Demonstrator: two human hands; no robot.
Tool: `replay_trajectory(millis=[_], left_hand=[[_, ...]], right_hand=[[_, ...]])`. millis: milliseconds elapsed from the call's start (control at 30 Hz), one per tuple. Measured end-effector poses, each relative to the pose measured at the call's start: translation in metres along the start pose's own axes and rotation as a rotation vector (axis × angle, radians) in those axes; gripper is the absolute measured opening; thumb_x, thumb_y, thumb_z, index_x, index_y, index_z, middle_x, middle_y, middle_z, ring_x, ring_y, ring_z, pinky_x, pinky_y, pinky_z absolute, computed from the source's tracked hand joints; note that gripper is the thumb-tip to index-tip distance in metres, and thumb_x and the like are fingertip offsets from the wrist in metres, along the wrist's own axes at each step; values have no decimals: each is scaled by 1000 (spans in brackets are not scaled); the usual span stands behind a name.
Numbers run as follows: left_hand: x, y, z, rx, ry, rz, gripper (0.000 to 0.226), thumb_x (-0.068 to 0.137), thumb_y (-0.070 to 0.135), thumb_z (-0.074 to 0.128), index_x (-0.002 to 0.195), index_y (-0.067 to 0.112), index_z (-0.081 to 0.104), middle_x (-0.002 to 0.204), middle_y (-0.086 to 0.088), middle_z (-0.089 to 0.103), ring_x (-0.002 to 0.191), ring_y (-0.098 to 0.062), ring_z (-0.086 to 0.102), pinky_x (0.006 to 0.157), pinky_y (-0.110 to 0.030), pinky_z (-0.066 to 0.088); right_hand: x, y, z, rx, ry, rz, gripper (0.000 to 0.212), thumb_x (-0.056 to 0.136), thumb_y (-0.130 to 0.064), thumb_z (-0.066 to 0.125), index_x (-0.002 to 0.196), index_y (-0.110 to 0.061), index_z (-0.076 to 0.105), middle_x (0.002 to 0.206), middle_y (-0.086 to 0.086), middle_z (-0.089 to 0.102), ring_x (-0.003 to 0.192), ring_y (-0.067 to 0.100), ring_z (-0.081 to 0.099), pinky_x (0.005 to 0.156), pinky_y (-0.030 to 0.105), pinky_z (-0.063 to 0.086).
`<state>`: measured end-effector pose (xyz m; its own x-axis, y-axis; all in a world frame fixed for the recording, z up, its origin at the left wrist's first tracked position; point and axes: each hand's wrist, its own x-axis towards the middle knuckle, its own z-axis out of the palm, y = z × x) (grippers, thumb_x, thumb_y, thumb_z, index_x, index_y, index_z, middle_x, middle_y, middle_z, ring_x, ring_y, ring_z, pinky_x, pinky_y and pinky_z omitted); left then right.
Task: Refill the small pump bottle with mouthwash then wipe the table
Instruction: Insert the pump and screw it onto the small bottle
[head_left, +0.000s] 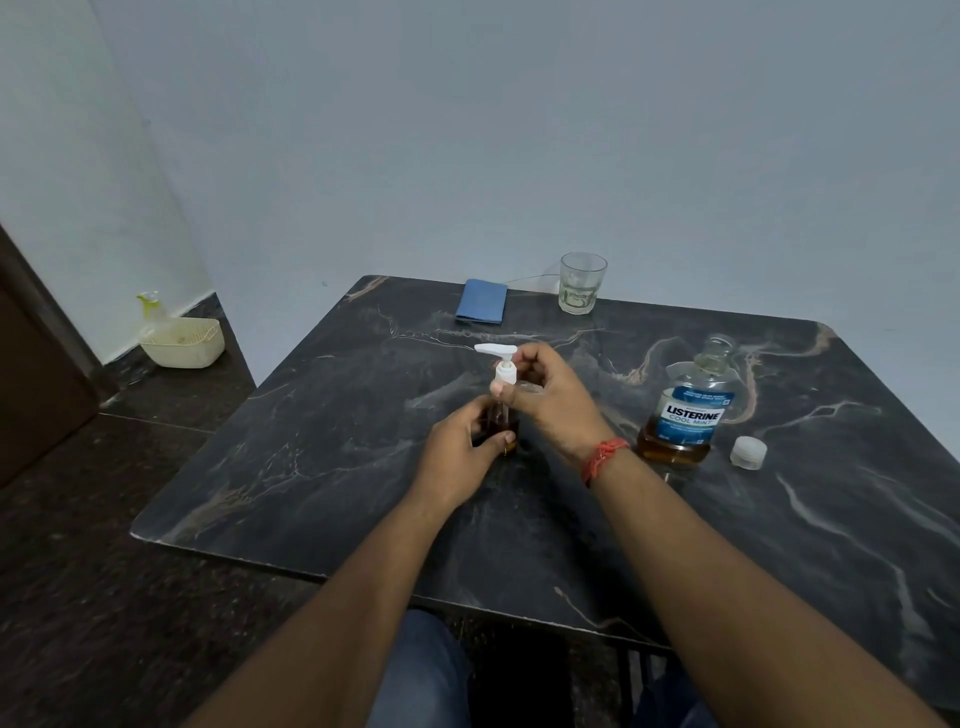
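The small pump bottle (503, 422), clear with amber liquid in its lower part, stands upright mid-table. My left hand (457, 457) wraps its base. My right hand (550, 395) pinches the collar of the white pump head (500, 358) sitting on the bottle's neck. To the right stands the mouthwash bottle (688, 410), uncapped, blue label, a little amber liquid at the bottom. Its clear cap (748, 452) lies on the table beside it. A folded blue cloth (481, 301) lies at the far edge.
An empty drinking glass (582, 283) stands at the far edge right of the cloth. The dark marble table (337, 441) ends at a rounded near-left corner. On the floor at left sits a cream basket (182, 343) with a spray bottle (150, 309) behind it.
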<state>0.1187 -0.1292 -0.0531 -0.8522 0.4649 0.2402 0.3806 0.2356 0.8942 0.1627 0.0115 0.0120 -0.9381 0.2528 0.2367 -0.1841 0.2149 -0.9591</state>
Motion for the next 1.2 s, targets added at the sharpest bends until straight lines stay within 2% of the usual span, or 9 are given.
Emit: replay_trajectory(millis=[67, 167, 367, 567, 767, 900, 1067, 1200], left_hand=[[0, 0, 0, -15, 2, -2, 45, 88, 14, 76, 128, 28, 63, 112, 16, 72, 106, 4, 66, 99, -27, 51], [0, 0, 0, -15, 0, -10, 48, 88, 14, 76, 131, 30, 62, 111, 18, 72, 105, 6, 66, 96, -22, 50], [1, 1, 1, 4, 5, -1, 46, 87, 14, 76, 129, 25, 63, 113, 12, 73, 106, 0, 67, 100, -31, 52], [1, 2, 2, 9, 26, -7, 47, 86, 14, 78, 129, 24, 63, 112, 12, 74, 104, 2, 67, 98, -31, 54], [0, 5, 2, 1, 21, -1, 45, 85, 10, 78, 127, 23, 65, 111, 12, 74, 105, 1, 67, 98, -30, 54], [0, 6, 2, 23, 27, -12, 45, 86, 10, 77, 126, 26, 64, 110, 15, 72, 103, 5, 65, 95, -23, 54], [-1, 7, 1, 25, 24, -18, 45, 86, 6, 76, 126, 21, 64, 110, 11, 72, 103, 2, 66, 93, -22, 53], [0, 6, 1, 15, 16, -14, 43, 85, 3, 75, 124, 20, 66, 108, 12, 73, 102, 4, 67, 91, -20, 53]], right_hand=[[1, 0, -4, 8, -31, 2, 30, 92, -10, 65, 122, -13, 62, 121, 6, 65, 114, 15, 60, 94, 28, 50], [1, -3, -5, -37, -26, -9, 24, 94, -9, 60, 116, -11, 68, 115, 2, 70, 104, 6, 64, 84, 16, 50], [0, -3, 4, -71, 96, 16, 15, 90, -9, 66, 100, -20, 69, 103, 0, 70, 99, 16, 65, 90, 37, 54], [-3, -4, 12, -108, 166, 24, 12, 90, -10, 66, 101, -14, 67, 104, 5, 68, 100, 21, 64, 92, 44, 53], [-4, -3, 21, -137, 252, 24, 14, 89, -10, 66, 95, -22, 64, 105, 5, 64, 98, 22, 63, 90, 45, 53], [-5, -2, 27, -126, 317, 12, 15, 87, -9, 67, 92, -23, 64, 100, -3, 60, 95, 16, 60, 86, 39, 55], [-5, 0, 33, -169, 360, -12, 13, 87, -8, 67, 91, -20, 63, 98, -10, 55, 94, 7, 57, 79, 18, 46], [-10, 1, 32, -196, 343, -41, 14, 89, -9, 67, 100, -17, 67, 102, -9, 54, 93, 4, 55, 78, 9, 42]])
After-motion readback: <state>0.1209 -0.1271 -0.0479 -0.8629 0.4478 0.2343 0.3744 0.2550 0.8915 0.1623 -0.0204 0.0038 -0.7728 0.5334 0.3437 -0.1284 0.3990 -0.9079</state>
